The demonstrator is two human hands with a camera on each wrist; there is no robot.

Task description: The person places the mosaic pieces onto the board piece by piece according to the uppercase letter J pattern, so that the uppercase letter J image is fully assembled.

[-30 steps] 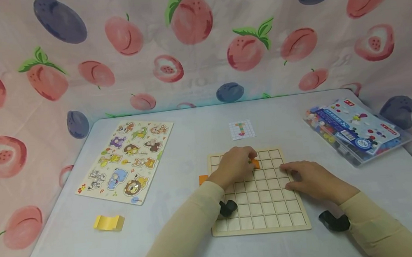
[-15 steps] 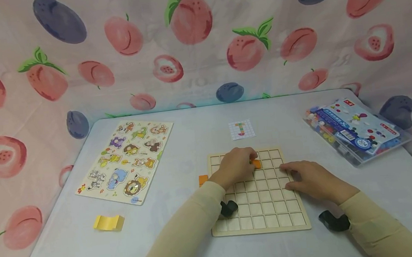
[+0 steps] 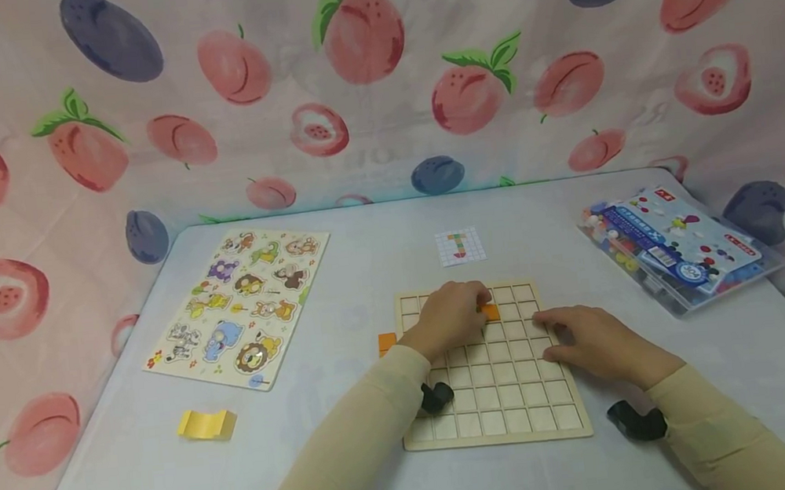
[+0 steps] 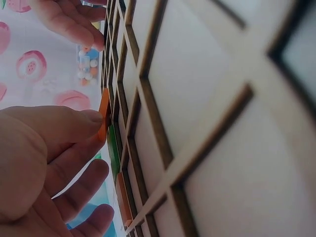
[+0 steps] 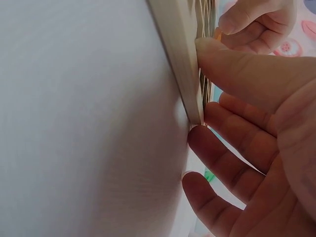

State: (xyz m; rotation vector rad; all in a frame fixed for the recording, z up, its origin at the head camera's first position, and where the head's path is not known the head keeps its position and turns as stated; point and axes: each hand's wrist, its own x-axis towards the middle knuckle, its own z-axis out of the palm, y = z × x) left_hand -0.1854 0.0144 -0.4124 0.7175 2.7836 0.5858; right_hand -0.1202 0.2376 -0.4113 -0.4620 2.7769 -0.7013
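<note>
My left hand (image 3: 450,314) is over the far part of a wooden grid board (image 3: 497,434), its thumb and forefinger pinching an orange square tile (image 4: 103,113). The same orange tile (image 3: 490,313) peeks out past the fingertips in the head view. Beyond it, a green tile (image 4: 114,148) and an orange-brown tile (image 4: 123,197) sit in the grid, seen edge-on in the left wrist view. My right hand (image 3: 597,344) rests at the board's right edge. Its thumb lies on the rim (image 5: 177,64), the other fingers loosely bent beside it.
Another orange square piece (image 3: 388,343) lies left of the board. Behind the board is a gridded pattern card (image 3: 460,247). An animal puzzle board (image 3: 239,311) and a yellow arched block (image 3: 207,425) are at left. A clear plastic case of beads (image 3: 684,248) stands at right.
The left fingertips have shifted very slightly, and a little more of the orange tile shows, lying more squarely with the grid. The right hand stays at the board's edge.
</note>
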